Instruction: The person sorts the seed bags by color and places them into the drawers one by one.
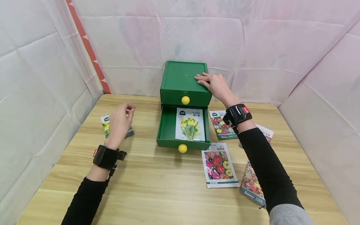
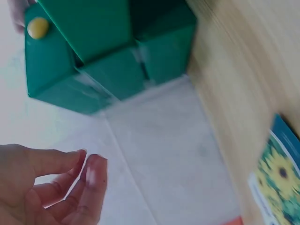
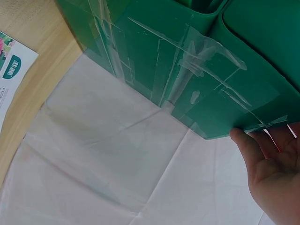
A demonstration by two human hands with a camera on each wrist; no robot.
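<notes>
A green two-drawer box point(image 1: 184, 79) stands at the back of the wooden table point(image 1: 157, 184). Its lower drawer point(image 1: 167, 126) is pulled out, with a yellow-flower seed packet point(image 1: 190, 124) lying inside. Yellow knobs point(image 1: 185, 100) mark both drawer fronts. My right hand point(image 1: 212, 84) rests flat on the box's top right, fingers straight; its thumb sits at the box's edge point(image 3: 243, 138) in the right wrist view. My left hand point(image 1: 120, 123) hovers above the table left of the drawer, fingers loosely curled, holding nothing point(image 2: 70, 187). Under it lies a sunflower packet point(image 1: 106, 125).
Several flower seed packets lie right of the drawer: one point(image 1: 222, 125) beside it, one point(image 1: 219, 165) in front, another point(image 1: 251, 184) partly under my right arm. White padded walls point(image 1: 42, 78) enclose the table on three sides.
</notes>
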